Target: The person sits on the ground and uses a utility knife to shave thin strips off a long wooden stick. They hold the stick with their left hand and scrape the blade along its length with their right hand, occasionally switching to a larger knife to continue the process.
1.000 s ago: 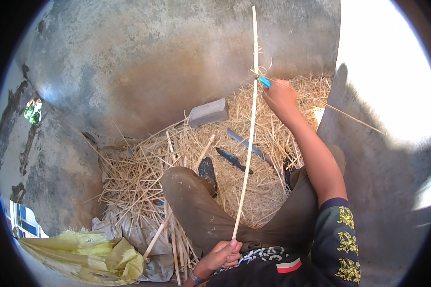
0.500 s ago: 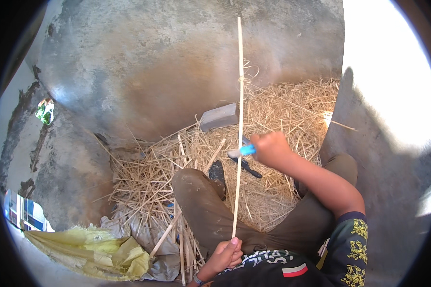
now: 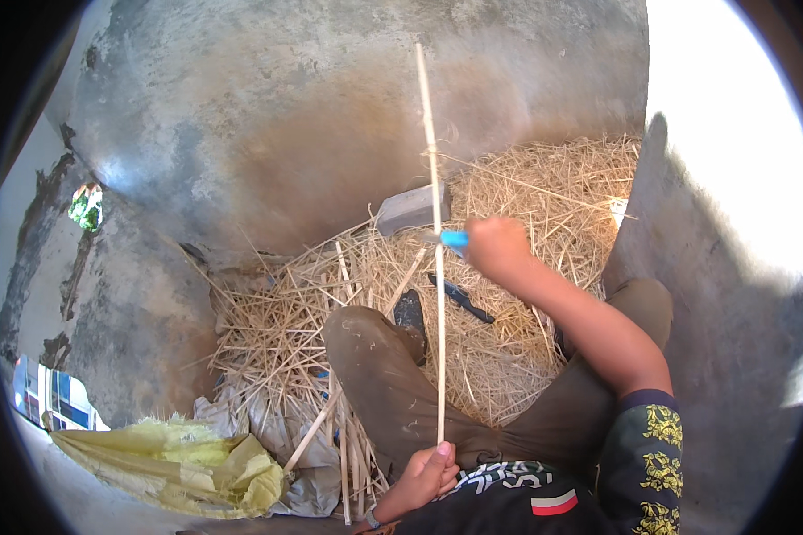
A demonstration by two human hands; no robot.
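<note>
My left hand (image 3: 424, 475) grips the near end of a long thin pale stick (image 3: 435, 232) that runs straight away from me, over my bent knee (image 3: 357, 330). My right hand (image 3: 498, 245) holds a blue-handled knife (image 3: 455, 238) against the stick about midway along it. Pale shavings and straw (image 3: 517, 192) lie piled around my legs. A dark-handled blade (image 3: 459, 299) lies on the straw just below my right hand.
A grey block (image 3: 410, 208) rests on the straw near the stick. Several split sticks (image 3: 330, 419) lie by my left leg. A crumpled yellow sack (image 3: 178, 455) lies at the lower left on the concrete floor (image 3: 268, 116).
My right hand with the blue knife has slid down the stick toward me from near its far end to about its middle. The left hand keeps its grip.
</note>
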